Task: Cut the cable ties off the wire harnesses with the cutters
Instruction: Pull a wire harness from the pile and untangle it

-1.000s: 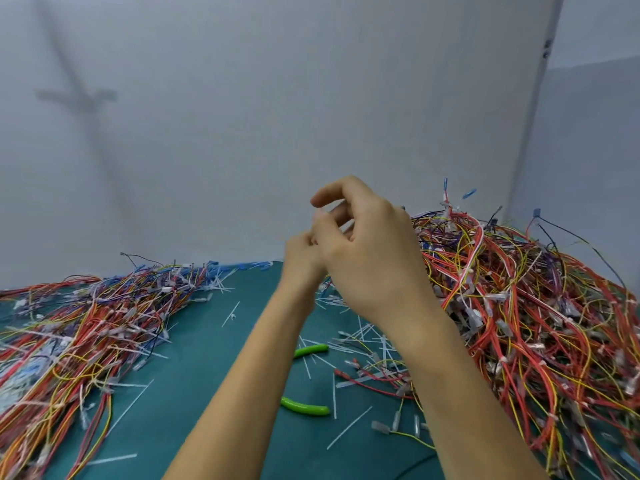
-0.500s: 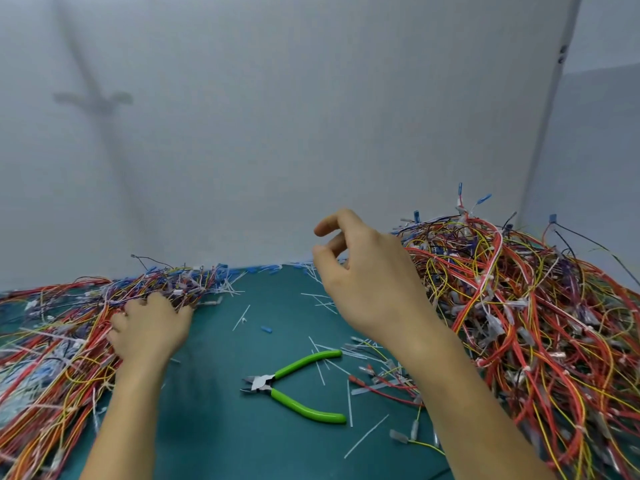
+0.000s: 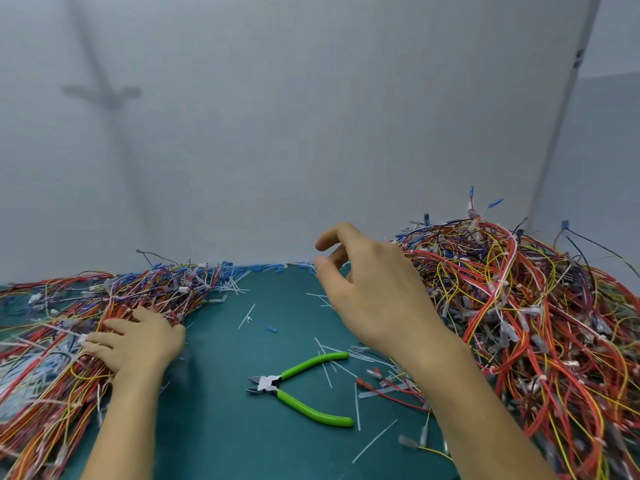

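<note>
Green-handled cutters [image 3: 300, 389] lie on the teal mat [image 3: 214, 410] between my arms, handles spread apart, untouched by either hand. My left hand [image 3: 136, 341] rests flat with spread fingers on the left pile of wire harnesses [image 3: 62, 327]. In the air above the mat hovers my right hand [image 3: 367, 289], fingers loosely curled and holding nothing, just left of the tall right pile of tangled red, yellow and black harnesses [image 3: 526, 320].
Cut white cable tie pieces [image 3: 325, 362] and a few loose wires [image 3: 388, 389] are scattered on the mat around the cutters. A grey wall [image 3: 311, 133] stands close behind the mat, with a corner at the right.
My left hand left my right hand, swung to the left and settled on the left pile. My right hand lowered a little and its fingers loosened. The cutters came into full view.
</note>
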